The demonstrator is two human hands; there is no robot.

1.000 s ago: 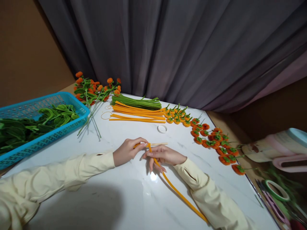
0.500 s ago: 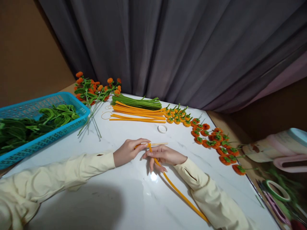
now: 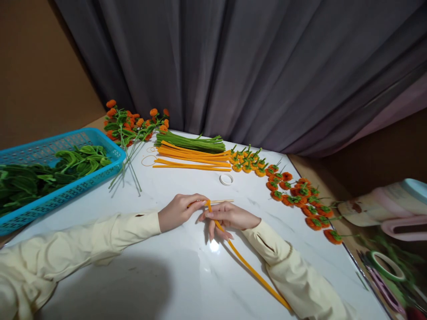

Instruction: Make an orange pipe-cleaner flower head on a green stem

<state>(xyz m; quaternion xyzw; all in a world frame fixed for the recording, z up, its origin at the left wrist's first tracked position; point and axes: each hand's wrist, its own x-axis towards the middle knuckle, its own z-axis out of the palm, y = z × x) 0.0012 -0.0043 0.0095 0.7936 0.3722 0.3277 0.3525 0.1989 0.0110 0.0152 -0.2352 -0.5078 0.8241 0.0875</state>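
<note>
An orange-yellow pipe cleaner (image 3: 248, 266) runs from between my hands down toward the right forearm. My left hand (image 3: 180, 211) pinches its upper end between thumb and fingertips, together with a thin wooden stick (image 3: 224, 201) that pokes out to the right. The pipe cleaner bends sharply at the stick. My right hand (image 3: 230, 216) grips the same pipe cleaner between thumb and index finger just below that bend, the other fingers hanging loosely curled. Both hands hover low over the white marbled table (image 3: 200, 284).
Behind lie orange-yellow pipe cleaners (image 3: 193, 153), green ones (image 3: 191, 142) and a white tape ring (image 3: 226, 179). Yellow (image 3: 247, 165) and orange flower heads (image 3: 300, 191) line the right. A blue basket (image 3: 113, 164) with leaves stands left, near finished flowers (image 3: 133, 122). Pliers (image 3: 383, 284) lie far right.
The bend of the pipe cleaner at the stick sits slightly lower, and my left fingertips have shifted a little over it. Otherwise the hands stay in nearly the same place.
</note>
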